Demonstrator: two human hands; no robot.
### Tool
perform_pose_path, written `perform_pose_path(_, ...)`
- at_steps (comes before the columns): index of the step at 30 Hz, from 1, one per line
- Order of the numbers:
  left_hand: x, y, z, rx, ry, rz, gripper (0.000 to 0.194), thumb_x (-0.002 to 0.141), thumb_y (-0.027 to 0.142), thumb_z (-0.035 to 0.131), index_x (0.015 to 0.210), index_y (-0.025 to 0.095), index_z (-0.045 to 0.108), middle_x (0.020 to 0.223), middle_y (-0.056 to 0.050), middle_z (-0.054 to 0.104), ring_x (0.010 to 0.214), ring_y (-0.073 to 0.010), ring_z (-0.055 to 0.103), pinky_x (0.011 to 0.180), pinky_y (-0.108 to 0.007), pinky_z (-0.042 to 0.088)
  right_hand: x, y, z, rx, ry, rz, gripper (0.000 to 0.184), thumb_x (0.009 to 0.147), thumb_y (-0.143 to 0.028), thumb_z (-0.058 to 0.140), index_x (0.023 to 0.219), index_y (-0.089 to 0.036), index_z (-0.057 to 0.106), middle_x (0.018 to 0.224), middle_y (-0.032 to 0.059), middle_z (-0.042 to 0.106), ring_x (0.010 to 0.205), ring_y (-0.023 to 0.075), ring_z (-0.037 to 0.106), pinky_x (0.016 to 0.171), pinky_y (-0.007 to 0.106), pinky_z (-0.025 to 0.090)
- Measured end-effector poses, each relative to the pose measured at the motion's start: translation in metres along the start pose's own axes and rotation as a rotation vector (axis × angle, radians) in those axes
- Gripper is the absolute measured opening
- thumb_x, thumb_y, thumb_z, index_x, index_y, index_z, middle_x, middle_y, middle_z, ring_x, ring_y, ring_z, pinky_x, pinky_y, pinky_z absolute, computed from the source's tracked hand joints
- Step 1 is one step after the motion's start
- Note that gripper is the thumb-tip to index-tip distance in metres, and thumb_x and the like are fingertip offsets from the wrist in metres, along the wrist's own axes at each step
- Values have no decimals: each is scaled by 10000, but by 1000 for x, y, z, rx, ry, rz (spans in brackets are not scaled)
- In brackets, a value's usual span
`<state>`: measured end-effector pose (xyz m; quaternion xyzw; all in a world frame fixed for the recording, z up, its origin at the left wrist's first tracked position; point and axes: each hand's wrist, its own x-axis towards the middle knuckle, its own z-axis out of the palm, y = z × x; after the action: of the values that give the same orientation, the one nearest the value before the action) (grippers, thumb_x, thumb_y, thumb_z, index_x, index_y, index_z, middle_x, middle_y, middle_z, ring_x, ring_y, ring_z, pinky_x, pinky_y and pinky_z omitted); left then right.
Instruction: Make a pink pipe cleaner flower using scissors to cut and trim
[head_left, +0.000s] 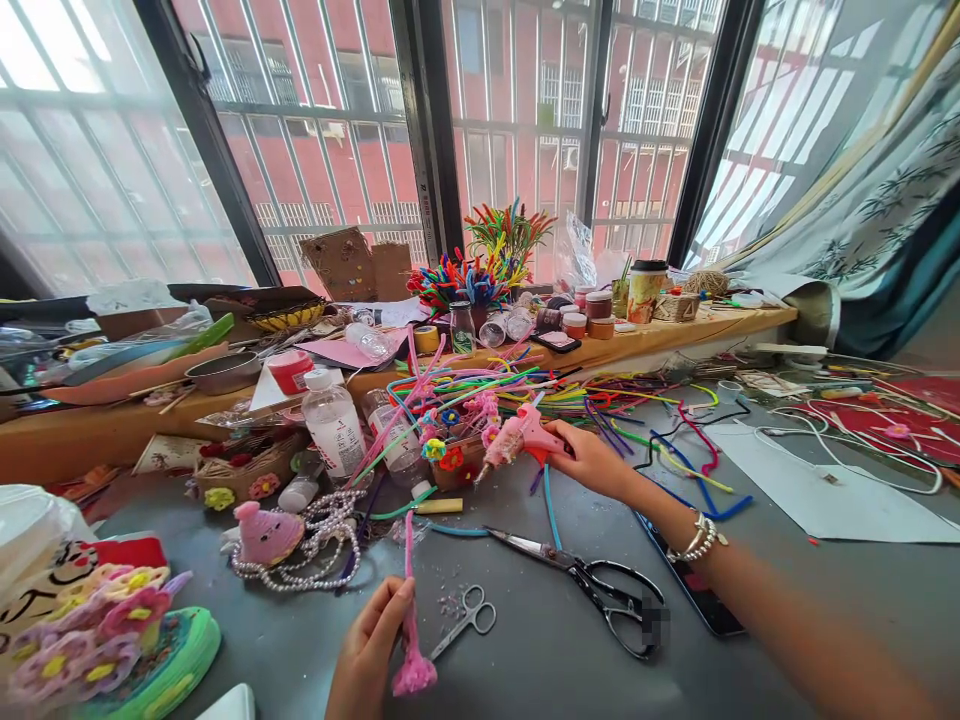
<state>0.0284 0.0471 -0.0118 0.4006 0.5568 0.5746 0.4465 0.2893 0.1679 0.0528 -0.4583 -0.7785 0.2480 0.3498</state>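
Observation:
Near the bottom centre, my left hand (373,640) is closed around a pink pipe cleaner piece (414,668), its straight stem pointing up and its fluffy, bunched end hanging down. Further up and to the right, my right hand (592,460) grips a pink hot glue gun (517,440), its nozzle aimed down and left, apart from the piece. Small scissors (469,618) lie just right of the left hand. Large black-handled scissors (592,585) rest on the table below the right forearm.
Silver bead strings (330,535) and a pink plush figure (268,532) lie left. Behind stand plastic bottles (334,425) and a heap of coloured pipe cleaners (585,395). A phone (697,585) lies under my right forearm, white paper (832,490) at right, a flower-covered green piece (180,655) at lower left.

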Motion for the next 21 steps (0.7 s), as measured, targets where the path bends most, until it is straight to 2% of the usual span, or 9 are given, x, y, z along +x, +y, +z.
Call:
perform_pose_path(4, -2, 5, 1, -45, -42, -21, 427, 534, 554, 619, 479, 178, 424, 441, 69, 322, 415, -79, 301, 395, -196, 273, 3, 17, 1, 92, -21, 143, 232, 676, -185, 475, 906, -159, 486, 654, 2, 566, 497, 137, 533, 497, 248, 414)
perform_pose_path(6, -3, 6, 1, -26, -36, -19, 428, 544, 555, 609, 474, 180, 415, 448, 66, 321, 420, -84, 302, 392, -198, 268, 1, 29, -3, 154, -37, 197, 260, 686, -201, 481, 939, -150, 453, 625, -7, 555, 460, 127, 525, 450, 240, 421)
perform_pose_path(8, -5, 7, 1, -10, -32, -24, 417, 562, 546, 599, 479, 182, 413, 452, 65, 319, 425, -87, 302, 391, -199, 264, -2, 36, -9, 213, -63, 222, 326, 680, -223, 526, 982, -150, 430, 698, 8, 574, 498, 117, 532, 464, 234, 439)
perform_pose_path(11, -7, 8, 2, -10, -29, -21, 392, 579, 521, 598, 491, 181, 424, 464, 63, 328, 433, -89, 304, 397, -197, 266, -8, 39, -17, 381, -174, 233, 388, 670, -279, 590, 1009, -158, 447, 791, 18, 578, 570, 104, 530, 527, 232, 454)
perform_pose_path(13, -8, 9, 2, -9, -18, -19, 385, 580, 515, 598, 493, 182, 426, 466, 63, 324, 434, -90, 302, 400, -198, 268, -12, 39, -22, 581, -239, 256, 350, 695, -336, 584, 981, -159, 486, 739, 7, 561, 588, 99, 515, 563, 234, 450)
perform_pose_path(16, -8, 10, 3, -15, -8, -17, 387, 574, 517, 600, 489, 184, 421, 467, 65, 317, 435, -91, 300, 402, -199, 271, -16, 43, -25, 815, -234, 298, 361, 703, -396, 582, 965, -154, 521, 683, 0, 535, 607, 106, 506, 598, 244, 438)
perform_pose_path(18, -8, 10, 4, -28, -7, -18, 388, 572, 510, 605, 488, 183, 414, 471, 66, 318, 435, -88, 300, 406, -197, 273, -17, 49, -26, 868, -221, 307, 412, 673, -407, 615, 986, -155, 523, 719, 8, 539, 630, 113, 511, 616, 252, 430)
perform_pose_path(21, -8, 10, 4, -40, -8, -23, 384, 568, 498, 616, 493, 182, 411, 478, 68, 320, 437, -84, 298, 411, -193, 274, -18, 57, -28, 836, -250, 289, 426, 670, -400, 625, 1001, -155, 517, 733, 6, 534, 627, 105, 500, 611, 241, 409)
